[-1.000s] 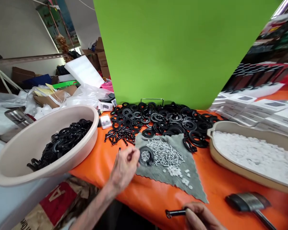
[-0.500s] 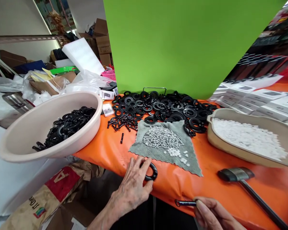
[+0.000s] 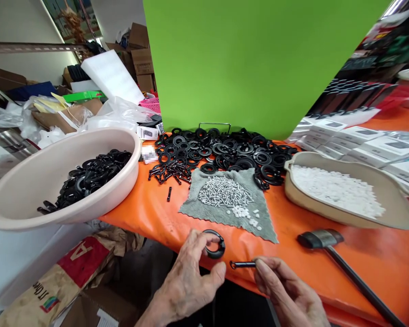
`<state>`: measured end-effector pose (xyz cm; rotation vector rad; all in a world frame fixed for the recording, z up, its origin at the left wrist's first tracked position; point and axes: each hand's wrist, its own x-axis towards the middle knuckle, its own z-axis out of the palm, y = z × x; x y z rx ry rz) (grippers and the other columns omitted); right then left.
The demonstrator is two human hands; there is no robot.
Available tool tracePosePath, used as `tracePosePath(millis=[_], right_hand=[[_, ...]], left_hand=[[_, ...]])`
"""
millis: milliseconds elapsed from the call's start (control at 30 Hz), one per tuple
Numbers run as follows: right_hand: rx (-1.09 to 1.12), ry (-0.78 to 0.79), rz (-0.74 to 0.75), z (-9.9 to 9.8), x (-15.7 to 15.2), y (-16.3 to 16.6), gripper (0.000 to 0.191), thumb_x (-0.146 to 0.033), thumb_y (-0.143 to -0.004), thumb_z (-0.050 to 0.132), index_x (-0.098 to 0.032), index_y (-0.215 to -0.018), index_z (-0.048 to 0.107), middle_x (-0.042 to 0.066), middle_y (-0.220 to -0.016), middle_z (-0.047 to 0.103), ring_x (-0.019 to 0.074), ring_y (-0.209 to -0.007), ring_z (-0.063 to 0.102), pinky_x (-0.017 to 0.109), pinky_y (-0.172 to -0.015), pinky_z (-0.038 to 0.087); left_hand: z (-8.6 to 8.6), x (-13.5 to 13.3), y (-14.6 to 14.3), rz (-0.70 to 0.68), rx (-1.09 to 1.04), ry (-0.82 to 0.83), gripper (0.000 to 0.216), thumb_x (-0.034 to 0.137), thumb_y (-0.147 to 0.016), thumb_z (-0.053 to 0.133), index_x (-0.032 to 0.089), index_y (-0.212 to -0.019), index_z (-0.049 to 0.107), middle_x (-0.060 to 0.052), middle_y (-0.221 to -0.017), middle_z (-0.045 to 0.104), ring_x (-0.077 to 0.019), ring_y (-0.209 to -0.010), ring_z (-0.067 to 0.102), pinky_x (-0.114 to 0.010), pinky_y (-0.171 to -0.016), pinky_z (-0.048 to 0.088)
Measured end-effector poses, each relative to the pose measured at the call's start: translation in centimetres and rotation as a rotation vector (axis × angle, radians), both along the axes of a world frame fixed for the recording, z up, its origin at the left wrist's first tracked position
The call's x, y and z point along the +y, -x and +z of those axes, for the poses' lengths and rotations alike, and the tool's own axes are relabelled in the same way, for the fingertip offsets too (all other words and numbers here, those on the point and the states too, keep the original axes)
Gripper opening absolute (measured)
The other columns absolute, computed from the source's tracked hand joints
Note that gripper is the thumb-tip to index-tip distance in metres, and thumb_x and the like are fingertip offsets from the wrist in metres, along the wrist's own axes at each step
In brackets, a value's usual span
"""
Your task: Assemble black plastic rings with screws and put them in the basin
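My left hand [image 3: 191, 277] has its curled fingers at a glossy black ring [image 3: 220, 250]. The index finger reaches into the ring's hole, while the thumb stands apart from it below. My right hand [image 3: 286, 286] pinches a short black rod with a small looped end [image 3: 241, 265] between thumb and fingertips. The loop points left, toward the ring, with a small space between them. Beyond the hands, a grey-green cloth [image 3: 191, 206] carries a heap of small silver pins [image 3: 225, 191] and a few white plastic bits [image 3: 241, 212].
Black rings [image 3: 228, 150] are heaped at the back, beside a pile of black rods [image 3: 170, 171]. A beige basin [image 3: 27, 181] with black parts stands left. At right are a tan tray [image 3: 327, 213] of white pieces, a mallet [image 3: 322, 238] and stacked white boxes [image 3: 378, 145].
My right hand has brought the black rod left and up, close to the ring. My left thumb has come away from the ring. The view has shifted slightly right.
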<state>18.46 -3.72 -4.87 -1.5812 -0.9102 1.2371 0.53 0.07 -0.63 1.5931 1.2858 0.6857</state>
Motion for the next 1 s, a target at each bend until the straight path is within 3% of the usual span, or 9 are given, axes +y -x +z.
tracePosePath(millis=[133,267,433,567,733,867,1000], right_hand=[[0.066,-0.022,0.078,0.7,0.9,1.6,0.037,-0.059,-0.074,0.066,-0.022,-0.079,0.062,-0.001,-0.071,0.056,0.0148,-0.067,0.050,0.021,-0.063,0.046],[0.084,-0.010,0.172,1.4,1.3,1.9,0.039,-0.060,-0.076,0.062,-0.021,-0.077,0.063,-0.001,-0.066,0.054,0.0138,-0.063,0.048,0.021,-0.059,0.043],[0.077,-0.053,0.184,3.2,2.4,2.1,0.035,-0.055,-0.076,0.066,-0.020,-0.072,0.062,-0.003,-0.062,0.047,0.0117,-0.058,0.041,0.022,-0.056,0.039],[-0.005,-0.138,0.173,4.7,4.1,1.7,0.036,-0.057,-0.076,0.064,-0.021,-0.076,0.062,-0.003,-0.062,0.048,0.0127,-0.059,0.043,0.023,-0.056,0.037],[-0.021,-0.143,0.135,3.5,4.7,0.6,0.036,-0.056,-0.076,0.066,-0.020,-0.080,0.062,-0.003,-0.063,0.047,0.0121,-0.058,0.043,0.022,-0.052,0.037],[-0.074,-0.175,0.198,2.3,4.5,1.0,0.034,-0.054,-0.080,0.061,-0.020,-0.077,0.062,-0.003,-0.060,0.049,0.0116,-0.054,0.044,0.022,-0.049,0.038],[-0.104,-0.215,0.337,2.4,5.1,1.3,0.030,-0.049,-0.083,0.059,-0.020,-0.077,0.064,-0.001,-0.063,0.056,0.0128,-0.057,0.051,0.023,-0.052,0.042]], left_hand=[[-0.1,-0.5,-0.2,-0.019,-0.246,0.256,0.020,0.027,-0.081,0.058,0.015,-0.098,0.062,0.000,-0.077,0.057,-0.0117,-0.066,0.050,-0.025,-0.064,0.043],[-1.3,-0.2,-0.5,0.042,-0.324,0.270,0.014,0.025,-0.083,0.054,0.013,-0.086,0.060,0.004,-0.064,0.047,-0.0078,-0.056,0.040,-0.021,-0.053,0.034],[-0.4,0.8,0.1,0.005,-0.273,0.205,0.012,0.023,-0.084,0.053,0.014,-0.085,0.061,0.004,-0.065,0.047,-0.0083,-0.058,0.040,-0.022,-0.056,0.035],[0.7,1.9,0.5,0.003,-0.161,0.087,0.018,0.025,-0.084,0.056,0.016,-0.098,0.062,-0.001,-0.082,0.057,-0.0132,-0.071,0.051,-0.028,-0.073,0.045],[-0.4,1.5,0.3,0.003,0.075,-0.166,0.027,0.013,-0.076,0.063,0.017,-0.103,0.060,-0.007,-0.102,0.055,-0.0215,-0.101,0.050,-0.038,-0.096,0.041],[-0.7,1.5,0.0,-0.016,-0.058,-0.043,0.030,0.019,-0.081,0.061,0.017,-0.110,0.058,-0.006,-0.103,0.060,-0.0178,-0.090,0.057,-0.032,-0.086,0.048],[-0.6,2.5,0.4,-0.036,-0.082,0.028,0.016,0.018,-0.088,0.052,0.017,-0.096,0.066,-0.003,-0.088,0.068,-0.0163,-0.080,0.061,-0.029,-0.076,0.049]])
